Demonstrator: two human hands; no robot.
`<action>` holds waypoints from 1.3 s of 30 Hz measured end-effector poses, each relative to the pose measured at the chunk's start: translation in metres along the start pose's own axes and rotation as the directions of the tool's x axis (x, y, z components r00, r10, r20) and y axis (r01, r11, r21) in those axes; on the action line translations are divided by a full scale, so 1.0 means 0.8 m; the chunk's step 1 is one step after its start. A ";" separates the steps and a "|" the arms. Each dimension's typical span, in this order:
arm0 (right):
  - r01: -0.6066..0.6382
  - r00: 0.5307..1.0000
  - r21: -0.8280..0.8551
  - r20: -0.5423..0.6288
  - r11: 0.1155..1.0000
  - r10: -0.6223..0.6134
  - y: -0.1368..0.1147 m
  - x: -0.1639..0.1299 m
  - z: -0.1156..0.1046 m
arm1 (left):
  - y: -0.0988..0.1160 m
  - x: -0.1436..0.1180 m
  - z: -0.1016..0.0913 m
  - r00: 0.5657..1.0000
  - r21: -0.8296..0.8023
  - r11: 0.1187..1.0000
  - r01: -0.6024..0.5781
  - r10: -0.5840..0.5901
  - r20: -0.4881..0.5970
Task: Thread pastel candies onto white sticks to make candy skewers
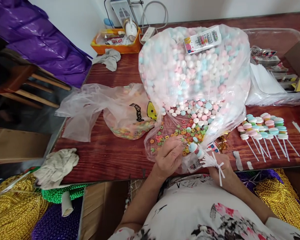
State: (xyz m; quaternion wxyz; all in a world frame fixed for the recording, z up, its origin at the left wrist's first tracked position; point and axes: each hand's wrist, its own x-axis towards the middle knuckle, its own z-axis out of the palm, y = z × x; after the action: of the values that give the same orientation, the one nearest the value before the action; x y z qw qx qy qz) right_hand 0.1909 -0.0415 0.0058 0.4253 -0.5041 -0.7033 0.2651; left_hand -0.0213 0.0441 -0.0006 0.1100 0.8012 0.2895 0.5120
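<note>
1. Two hands work at the near edge of the tabletop (110,156). The left hand (168,156) has its grip pressed into the mouth of the big candy bag (190,73), the fingers closed on small ring candies (182,133).
2. The right hand (221,168) pinches a white stick (218,168) threaded with a few pastel discs; this candy stick is only begun, it seems.
3. Finished sticks (263,128), a row of them, lie near the right edge of the tabletop, so a good part looks done.
4. Much loose candy remains in the big bag and in the smaller bag (125,113) to its left, so I judge plenty is left.
</note>
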 end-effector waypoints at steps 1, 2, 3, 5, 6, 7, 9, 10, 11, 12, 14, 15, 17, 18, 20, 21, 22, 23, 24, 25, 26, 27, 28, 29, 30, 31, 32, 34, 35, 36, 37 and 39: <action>-0.008 1.000 0.014 -0.019 1.000 0.008 0.001 0.000 0.002 | 0.000 0.001 0.001 1.000 0.007 1.000 0.013 -0.013 -0.007; -0.016 0.999 0.033 -0.035 0.999 0.017 0.002 0.001 0.005 | 0.000 0.003 0.002 0.999 0.009 0.999 0.035 -0.034 -0.020; -0.022 0.999 0.055 -0.044 0.998 0.025 0.003 0.002 0.008 | 0.001 0.006 0.004 0.997 0.002 0.998 0.068 -0.068 -0.041; -0.034 0.998 0.083 -0.046 0.996 0.038 0.006 0.003 0.014 | 0.004 0.015 0.007 0.983 -0.054 0.987 0.150 -0.155 -0.094; -0.034 0.998 0.085 -0.048 0.996 0.038 0.007 0.003 0.016 | 0.005 0.019 0.008 0.974 -0.103 0.978 0.183 -0.194 -0.115; -0.040 0.998 0.080 -0.049 0.996 0.044 0.008 0.003 0.018 | 0.007 0.023 0.010 0.967 -0.153 0.967 0.201 -0.221 -0.126; -0.061 0.997 0.064 -0.049 0.996 0.064 0.009 0.003 0.021 | 0.009 0.028 0.011 0.968 -0.220 0.957 0.188 -0.219 -0.122; -0.069 0.996 0.059 -0.052 0.996 0.073 0.009 0.003 0.021 | 0.009 0.029 0.011 0.973 -0.226 0.959 0.171 -0.200 -0.112; -0.066 0.996 0.057 -0.056 0.996 0.069 0.008 0.003 0.021 | 0.009 0.029 0.011 0.977 -0.220 0.961 0.165 -0.190 -0.100; -0.054 0.997 0.053 -0.061 0.997 0.057 0.008 0.004 0.021 | 0.008 0.028 0.010 0.976 -0.215 0.960 0.177 -0.200 -0.088; -0.007 0.998 0.037 -0.067 0.999 0.009 0.007 0.004 0.020 | 0.005 0.025 0.010 0.956 -0.248 0.935 0.254 -0.282 -0.081; 0.017 0.998 0.027 -0.065 0.999 -0.015 0.007 0.005 0.019 | 0.003 0.024 0.011 0.934 -0.295 0.904 0.309 -0.346 -0.083; 0.035 0.998 0.012 -0.056 0.999 -0.035 0.007 0.004 0.018 | 0.001 0.023 0.013 0.869 -0.429 0.804 0.412 -0.488 -0.078; 0.033 0.998 0.009 -0.056 0.999 -0.032 0.007 0.004 0.018 | 0.000 0.022 0.015 0.833 -0.500 0.739 0.452 -0.550 -0.059; 0.022 0.998 0.002 -0.063 1.000 -0.022 0.005 0.002 0.017 | -0.002 0.023 0.018 0.761 -0.612 0.594 0.523 -0.649 0.020; 0.018 0.997 -0.004 -0.069 1.000 -0.018 0.004 0.001 0.016 | -0.002 0.023 0.019 0.727 -0.648 0.520 0.557 -0.683 0.077; 0.017 0.997 -0.011 -0.076 1.000 -0.018 0.003 0.000 0.016 | -0.003 0.023 0.020 0.695 -0.674 0.445 0.590 -0.705 0.143; 0.022 0.996 -0.015 -0.085 1.000 -0.023 0.001 0.000 0.016 | -0.004 0.023 0.021 0.667 -0.693 0.373 0.617 -0.715 0.209; 0.030 0.995 -0.016 -0.095 0.999 -0.032 0.000 -0.001 0.016 | -0.005 0.023 0.022 0.643 -0.707 0.307 0.637 -0.717 0.269; 0.041 0.994 -0.013 -0.106 0.999 -0.043 -0.001 0.000 0.016 | -0.005 0.023 0.023 0.625 -0.715 0.253 0.652 -0.713 0.318; 0.054 0.992 -0.007 -0.117 0.999 -0.054 -0.002 0.000 0.017 | -0.005 0.022 0.024 0.612 -0.719 0.210 0.663 -0.704 0.359; 0.067 0.990 -0.001 -0.125 0.998 -0.067 -0.003 0.001 0.017 | -0.005 0.021 0.026 0.602 -0.718 0.178 0.673 -0.696 0.392; 0.084 0.987 0.005 -0.134 0.996 -0.083 -0.003 0.002 0.018 | -0.004 0.020 0.027 0.593 -0.714 0.154 0.683 -0.688 0.418; 0.095 0.986 0.006 -0.135 0.995 -0.094 -0.003 0.003 0.019 | -0.002 0.019 0.029 0.582 -0.707 0.134 0.694 -0.682 0.442; 0.105 0.986 0.007 -0.134 0.994 -0.103 -0.003 0.004 0.020 | -0.001 0.019 0.030 0.572 -0.700 0.115 0.704 -0.677 0.464; 0.112 0.986 0.008 -0.127 0.994 -0.110 -0.002 0.005 0.020 | 0.000 0.018 0.031 0.561 -0.696 0.095 0.712 -0.673 0.482; 0.117 0.987 0.007 -0.116 0.993 -0.115 -0.002 0.005 0.020 | 0.001 0.017 0.031 0.550 -0.693 0.074 0.717 -0.670 0.498; 0.123 0.987 -0.008 -0.099 0.992 -0.123 0.000 0.004 0.020 | 0.001 0.017 0.029 0.529 -0.690 0.033 0.723 -0.668 0.523; 0.122 0.988 -0.022 -0.094 0.992 -0.124 0.001 0.004 0.019 | 0.000 0.018 0.028 0.521 -0.688 0.015 0.725 -0.666 0.534; 0.122 0.988 -0.036 -0.090 0.992 -0.125 0.002 0.003 0.018 | -0.001 0.019 0.026 0.515 -0.687 0.002 0.727 -0.664 0.543; 0.112 0.990 -0.048 -0.078 0.993 -0.115 0.002 0.002 0.016 | -0.002 0.019 0.024 0.514 -0.684 -0.002 0.730 -0.658 0.550; 0.086 0.995 -0.046 -0.047 0.995 -0.089 0.001 0.001 0.013 | -0.005 0.021 0.020 0.524 -0.676 0.015 0.737 -0.644 0.557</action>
State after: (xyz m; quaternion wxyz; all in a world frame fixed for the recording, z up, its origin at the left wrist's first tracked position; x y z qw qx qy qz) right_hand 0.1824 -0.0400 0.0001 0.4425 -0.4884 -0.7198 0.2183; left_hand -0.0032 0.0588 0.0029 0.7461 0.3965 0.3307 0.4204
